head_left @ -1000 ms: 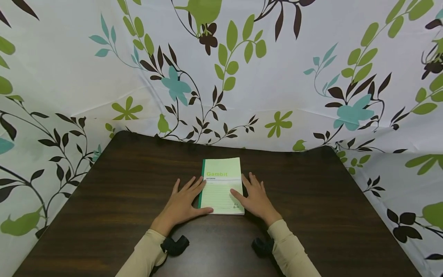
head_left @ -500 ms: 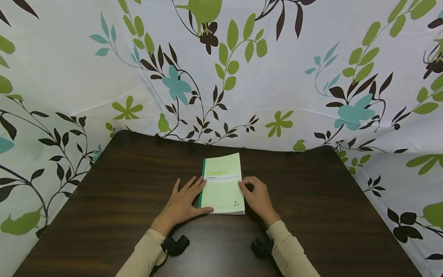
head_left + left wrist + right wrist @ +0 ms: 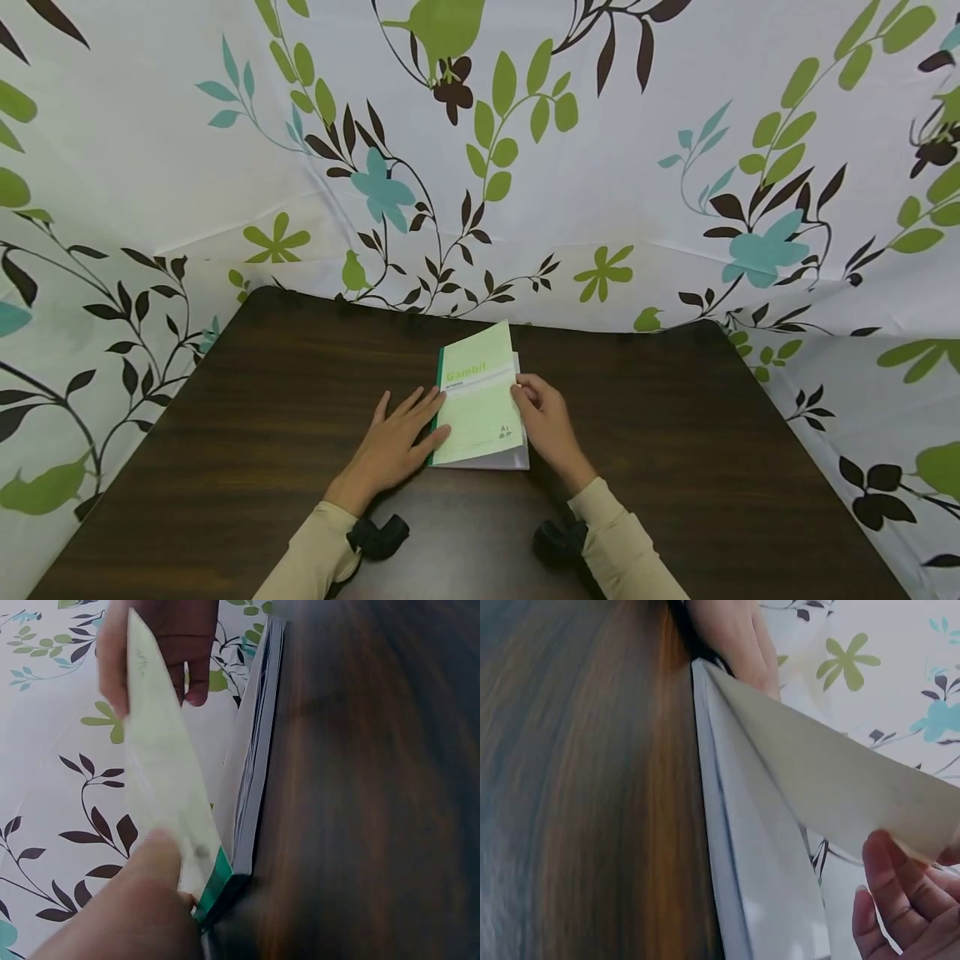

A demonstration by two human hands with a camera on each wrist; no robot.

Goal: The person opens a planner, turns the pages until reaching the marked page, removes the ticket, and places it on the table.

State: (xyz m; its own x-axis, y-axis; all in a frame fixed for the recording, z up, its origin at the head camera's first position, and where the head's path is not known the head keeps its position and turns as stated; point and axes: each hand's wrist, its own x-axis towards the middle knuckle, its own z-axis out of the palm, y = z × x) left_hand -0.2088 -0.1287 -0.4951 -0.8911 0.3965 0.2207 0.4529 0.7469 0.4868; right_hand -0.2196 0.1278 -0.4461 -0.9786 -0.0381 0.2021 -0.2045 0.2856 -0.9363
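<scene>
A pale green notebook (image 3: 480, 408) with a darker green spine lies on the dark wooden table, its front cover lifted at the right side. My right hand (image 3: 546, 421) pinches the cover's right edge between thumb and fingers. In the right wrist view, the raised cover (image 3: 832, 765) stands at an angle over the white pages (image 3: 757, 817). My left hand (image 3: 393, 437) rests by the spine with fingers spread, its fingertips and thumb on the notebook's left edge. From the left wrist, the green spine (image 3: 215, 883) shows close beside the left thumb (image 3: 156, 859).
The brown wood-grain table (image 3: 660, 433) spreads around the notebook. Behind and beside it hangs a white cloth (image 3: 615, 192) printed with leaves, birds and flowers. Black wrist cameras (image 3: 378, 535) sit on both forearms over beige sleeves.
My right hand, earlier laid flat over the right edge, has gripped the front cover and raised it up and leftward, baring the pages. The left thumb has shifted a little toward the spine.
</scene>
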